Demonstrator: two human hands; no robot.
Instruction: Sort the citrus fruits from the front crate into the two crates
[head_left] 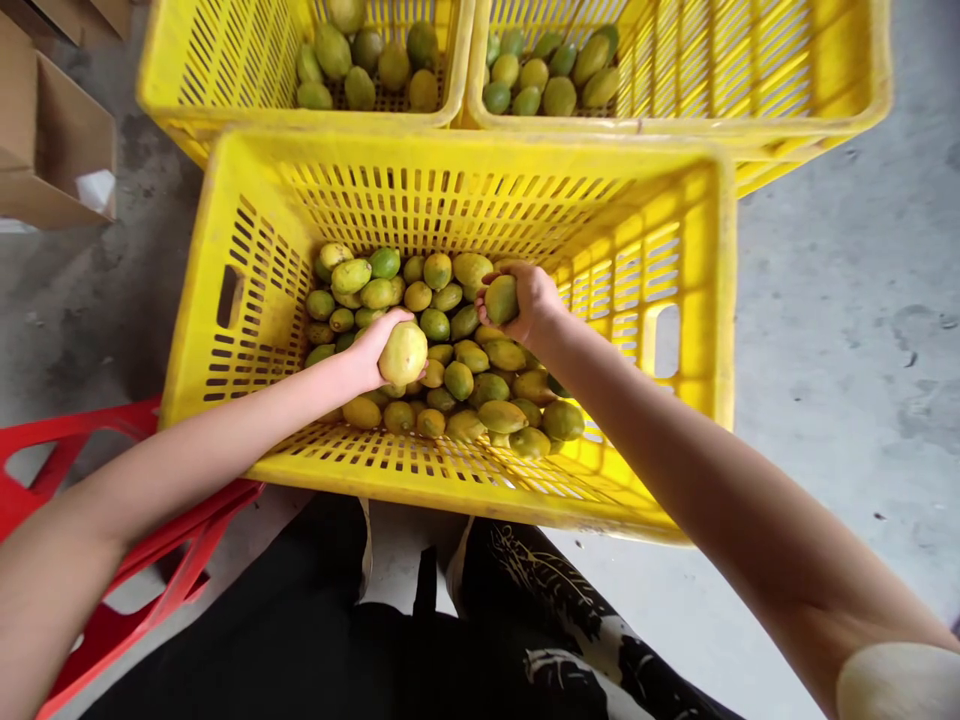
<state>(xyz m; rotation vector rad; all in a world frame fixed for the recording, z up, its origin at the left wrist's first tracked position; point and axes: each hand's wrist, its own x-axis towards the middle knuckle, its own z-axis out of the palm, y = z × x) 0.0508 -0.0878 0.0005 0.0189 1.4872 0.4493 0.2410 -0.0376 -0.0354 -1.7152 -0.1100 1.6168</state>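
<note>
A large yellow slatted crate [675,300] stands on the floor in front of me, its bottom covered with several green-yellow oval fruits [480,385]. My left hand [369,348] reaches in from the left and grips a pale yellow fruit [403,353] just above the pile. My right hand [534,298] comes in from the right and is closed around a greener fruit [501,298] near the middle of the crate. Both held fruits sit a little above the heap.
Two more yellow crates [225,90] [787,70] with similar fruits stand side by side behind the near one. A red plastic frame [45,440] lies at the left, a cardboard box [52,140] at the far left. Grey concrete floor [847,350] extends to the right.
</note>
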